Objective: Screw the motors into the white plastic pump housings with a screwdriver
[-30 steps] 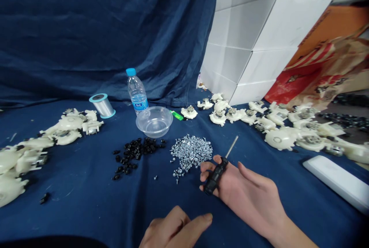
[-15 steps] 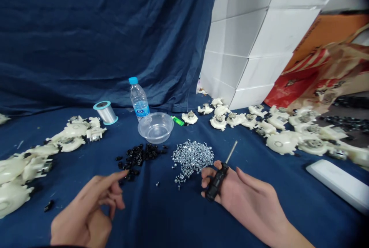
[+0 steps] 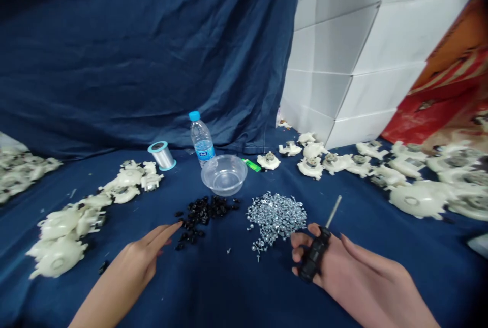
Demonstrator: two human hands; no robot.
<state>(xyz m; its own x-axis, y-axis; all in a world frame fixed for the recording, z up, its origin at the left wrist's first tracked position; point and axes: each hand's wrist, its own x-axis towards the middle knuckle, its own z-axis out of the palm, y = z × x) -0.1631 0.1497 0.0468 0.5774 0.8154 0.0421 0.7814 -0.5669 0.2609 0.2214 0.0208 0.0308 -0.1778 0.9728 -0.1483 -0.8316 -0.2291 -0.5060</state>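
My right hand [image 3: 343, 262] has its fingers curled round the black handle of a screwdriver [image 3: 316, 254], palm turned up, with the metal shaft pointing up and away. Just beyond it lies a heap of silver screws [image 3: 276, 216]. My left hand [image 3: 147, 254] is open, its fingers stretched out together over the near left edge of a pile of small black parts [image 3: 208, 209]. Whether a fingertip touches one of the parts I cannot tell. One loose screw [image 3: 229, 250] lies between the hands.
Behind the piles stand a clear plastic bowl [image 3: 224, 175], a water bottle [image 3: 202, 140] and a wire spool [image 3: 162, 156]. A green object [image 3: 251, 165] lies beside the bowl. Cream plastic housings [image 3: 61, 251] spread along both sides. White boxes [image 3: 343, 53] are stacked at the back right.
The view has swung left, so everything sits further right. My left hand has gone from one pointing finger with the others curled to fingers stretched together. The screwdriver stays in my right hand.
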